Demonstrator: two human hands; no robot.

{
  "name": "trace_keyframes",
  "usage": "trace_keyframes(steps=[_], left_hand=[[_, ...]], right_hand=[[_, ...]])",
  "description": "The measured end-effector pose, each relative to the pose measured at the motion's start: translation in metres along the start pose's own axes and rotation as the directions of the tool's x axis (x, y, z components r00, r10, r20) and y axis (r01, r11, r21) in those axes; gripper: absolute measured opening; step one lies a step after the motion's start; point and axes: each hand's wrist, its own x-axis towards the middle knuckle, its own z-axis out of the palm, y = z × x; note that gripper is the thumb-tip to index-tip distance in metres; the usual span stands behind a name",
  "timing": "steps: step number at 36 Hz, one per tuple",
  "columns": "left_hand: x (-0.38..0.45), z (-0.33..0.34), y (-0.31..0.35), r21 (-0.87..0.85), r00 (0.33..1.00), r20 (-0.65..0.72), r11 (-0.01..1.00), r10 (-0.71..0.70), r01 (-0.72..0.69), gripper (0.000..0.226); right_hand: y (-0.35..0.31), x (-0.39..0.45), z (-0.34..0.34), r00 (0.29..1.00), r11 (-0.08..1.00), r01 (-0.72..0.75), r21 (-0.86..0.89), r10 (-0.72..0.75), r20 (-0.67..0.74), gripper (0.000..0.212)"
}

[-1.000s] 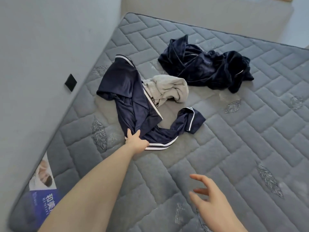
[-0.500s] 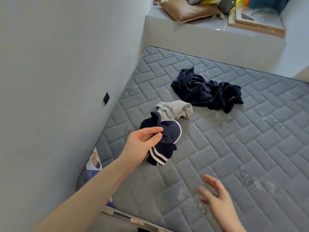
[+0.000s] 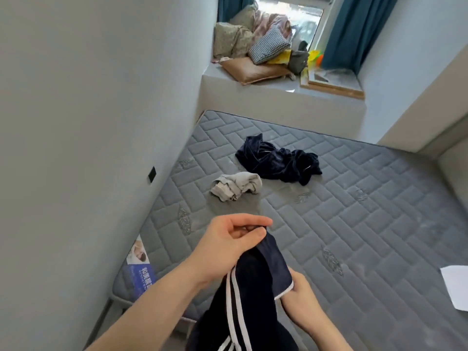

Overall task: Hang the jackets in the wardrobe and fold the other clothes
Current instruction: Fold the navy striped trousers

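A navy garment with white stripes (image 3: pixel 253 295) hangs in front of me, lifted off the grey quilted mattress (image 3: pixel 354 224). My left hand (image 3: pixel 233 239) pinches its top edge between thumb and fingers. My right hand (image 3: pixel 298 295) grips its white-trimmed edge lower down on the right. On the mattress farther back lie a crumpled light grey garment (image 3: pixel 236 186) and, behind it, a dark navy velvet garment (image 3: pixel 278 160) in a heap.
A grey wall (image 3: pixel 88 122) runs along the mattress's left side. Beyond the mattress a raised window ledge (image 3: pixel 278 97) holds pillows (image 3: pixel 253 46) and clutter between teal curtains (image 3: pixel 354 29). A white sheet of paper (image 3: pixel 455 287) lies at the mattress's right edge.
My left hand lifted the striped navy garment off the mattress and drew it toward me. My right hand, empty before, now grips its edge. The view tilted up toward the window.
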Motion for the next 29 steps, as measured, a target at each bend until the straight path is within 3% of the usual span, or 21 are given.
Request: trace_keyframes(steps=[6, 11, 15, 21, 23, 25, 27, 29], left_hand=[[0.022, -0.027, 0.018, 0.276, 0.988, -0.137, 0.961, 0.071, -0.031, 0.032], [0.063, -0.031, 0.024, 0.550, 0.986, -0.081, 0.832, 0.142, -0.075, 0.030], [0.088, -0.028, 0.044, 0.588, 0.969, -0.072, 0.795, 0.238, -0.152, 0.025], [0.090, -0.021, 0.042, 0.478, 0.939, -0.135, 0.851, 0.315, -0.216, 0.015], [0.077, -0.015, 0.021, 0.455, 0.953, -0.136, 0.871, 0.272, -0.184, 0.020], [0.062, -0.009, -0.011, 0.502, 0.986, -0.042, 0.857, 0.162, -0.119, 0.029], [0.046, -0.004, -0.041, 0.619, 0.989, 0.142, 0.784, -0.047, -0.052, 0.033], [0.040, -0.002, -0.065, 0.723, 0.956, 0.238, 0.688, -0.174, -0.055, 0.056]], right_hand=[[-0.017, -0.010, -0.024, 0.978, 0.997, 0.040, 0.060, -0.027, -0.206, 0.030], [-0.057, -0.013, -0.053, 0.921, 0.944, 0.079, 0.319, 0.054, -0.387, 0.034], [-0.107, -0.027, -0.066, 0.948, 0.854, 0.190, 0.484, -0.031, -0.318, 0.034], [-0.152, -0.034, -0.077, 0.912, 0.862, 0.283, 0.421, -0.106, -0.397, 0.033], [-0.162, -0.034, -0.080, 0.909, 0.838, 0.324, 0.439, -0.147, -0.391, 0.031], [-0.174, -0.035, -0.081, 0.905, 0.817, 0.350, 0.458, -0.168, -0.392, 0.027], [-0.186, -0.037, -0.080, 0.904, 0.787, 0.370, 0.493, -0.182, -0.388, 0.022], [-0.199, -0.038, -0.078, 0.906, 0.760, 0.388, 0.522, -0.209, -0.369, 0.022]])
